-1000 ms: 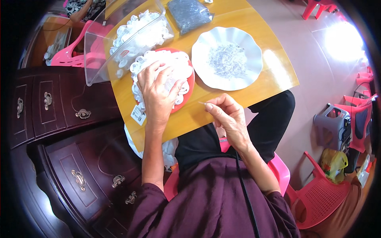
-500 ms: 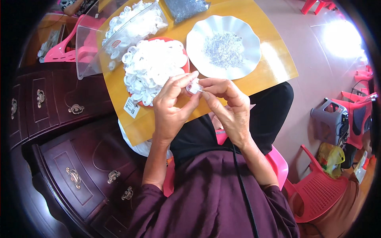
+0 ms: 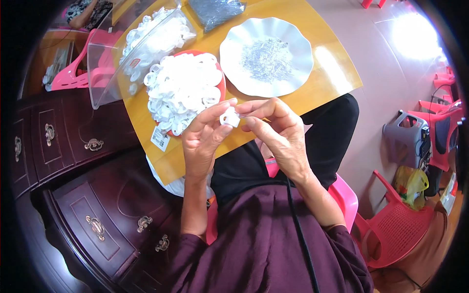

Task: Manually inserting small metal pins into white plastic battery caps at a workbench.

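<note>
Between the thumb and fingers of my left hand (image 3: pixel 205 136) is a small white plastic part (image 3: pixel 229 117) with a round hole. My right hand (image 3: pixel 281 134) pinches a thin metal pin (image 3: pixel 242 116) against the side of that part; how deep it sits I cannot tell. Just beyond my left hand, a heap of similar white plastic parts (image 3: pixel 181 85) fills a red tray (image 3: pixel 222 90). Past my right hand stands a white scalloped plate (image 3: pixel 303 58) with a pile of thin metal pins (image 3: pixel 267 59) in it.
A clear plastic bin (image 3: pixel 100 80) with more white parts lies tilted at the back left. Behind the plate is a dark plastic bag (image 3: pixel 217 12). Dark wooden drawers (image 3: pixel 93 215) stand at my left, a pink chair (image 3: pixel 391 229) and grey stool (image 3: pixel 403 139) at right.
The white part has turned in my left fingers, so its hole faces left now. Both hands have shifted slightly. The whole view has moved a little.
</note>
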The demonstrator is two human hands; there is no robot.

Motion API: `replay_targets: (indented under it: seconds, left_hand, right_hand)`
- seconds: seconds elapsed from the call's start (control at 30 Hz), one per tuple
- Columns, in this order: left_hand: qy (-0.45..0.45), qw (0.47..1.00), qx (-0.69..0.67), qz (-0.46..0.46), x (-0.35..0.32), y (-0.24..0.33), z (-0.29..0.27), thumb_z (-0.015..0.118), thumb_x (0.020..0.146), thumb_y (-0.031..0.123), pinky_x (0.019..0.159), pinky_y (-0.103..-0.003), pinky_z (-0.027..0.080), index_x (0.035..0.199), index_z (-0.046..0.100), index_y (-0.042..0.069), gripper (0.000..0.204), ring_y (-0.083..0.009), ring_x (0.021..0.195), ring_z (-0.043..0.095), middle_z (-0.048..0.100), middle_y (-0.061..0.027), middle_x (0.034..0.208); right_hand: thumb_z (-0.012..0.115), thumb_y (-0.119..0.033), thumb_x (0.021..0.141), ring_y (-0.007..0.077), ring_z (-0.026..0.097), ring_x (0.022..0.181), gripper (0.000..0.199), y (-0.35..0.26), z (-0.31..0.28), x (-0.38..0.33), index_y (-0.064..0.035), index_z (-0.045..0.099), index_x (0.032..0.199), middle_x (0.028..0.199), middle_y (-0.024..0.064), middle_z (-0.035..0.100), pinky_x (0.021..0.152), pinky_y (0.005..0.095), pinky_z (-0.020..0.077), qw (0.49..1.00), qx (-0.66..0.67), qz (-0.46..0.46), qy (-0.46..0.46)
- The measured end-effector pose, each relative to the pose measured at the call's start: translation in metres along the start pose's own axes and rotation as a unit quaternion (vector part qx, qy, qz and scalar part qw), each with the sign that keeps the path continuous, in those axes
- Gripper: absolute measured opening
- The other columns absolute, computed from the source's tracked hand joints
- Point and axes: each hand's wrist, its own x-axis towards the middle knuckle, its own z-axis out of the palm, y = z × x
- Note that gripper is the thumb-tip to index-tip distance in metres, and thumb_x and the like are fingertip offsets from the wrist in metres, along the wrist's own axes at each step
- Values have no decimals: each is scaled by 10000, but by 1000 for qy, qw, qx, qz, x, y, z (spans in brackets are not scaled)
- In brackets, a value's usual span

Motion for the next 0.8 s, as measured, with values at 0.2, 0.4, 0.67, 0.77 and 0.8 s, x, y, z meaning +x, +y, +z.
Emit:
replay_targets:
  seconds: [0.2, 0.4, 0.67, 0.77, 0.8]
  left_hand:
    - [26, 998, -55, -22, -1, -5, -5, 674, 857, -53, 1005, -354, 469, 1260, 588, 12, 417, -247, 1151, 598, 602, -191, 1265]
    - [9, 998, -54, 15, 0, -11, -6, 662, 851, -73, 1016, -387, 465, 1233, 610, 44, 404, -276, 1158, 594, 594, -204, 1269]
    - [1, 998, -53, 24, 1, -12, -3, 655, 848, -84, 1020, -396, 463, 1209, 626, 54, 387, -282, 1177, 581, 596, -199, 1264]
    - [-4, 998, -44, 33, 1, -12, -3, 656, 844, -88, 1015, -392, 468, 1204, 629, 59, 390, -280, 1176, 581, 593, -198, 1265]
    - [-5, 998, -44, 34, 1, -11, -3, 657, 844, -88, 1010, -389, 473, 1200, 631, 56, 385, -279, 1175, 582, 592, -196, 1263]
  right_hand:
    - [638, -14, 901, 96, 629, 928, 51, 5, 2, 0, 27, 617, 922, 1105, 105, 654, 784, 218, 521, 999, 0, -34, 9]
    - [653, -20, 887, 79, 614, 854, 62, 3, 3, 0, 26, 614, 905, 1058, 94, 655, 706, 216, 515, 995, -75, -61, 15]
    - [668, -26, 882, 70, 612, 809, 72, 6, 2, -2, 20, 619, 906, 1015, 77, 671, 672, 212, 512, 995, -82, -45, 21]
    - [670, -32, 883, 63, 610, 814, 75, 6, 3, -2, 15, 620, 911, 1009, 72, 677, 664, 208, 510, 997, -66, -40, 27]
    - [670, -32, 883, 59, 608, 811, 74, 6, 2, -2, 14, 619, 911, 1011, 71, 678, 658, 204, 508, 997, -66, -39, 26]
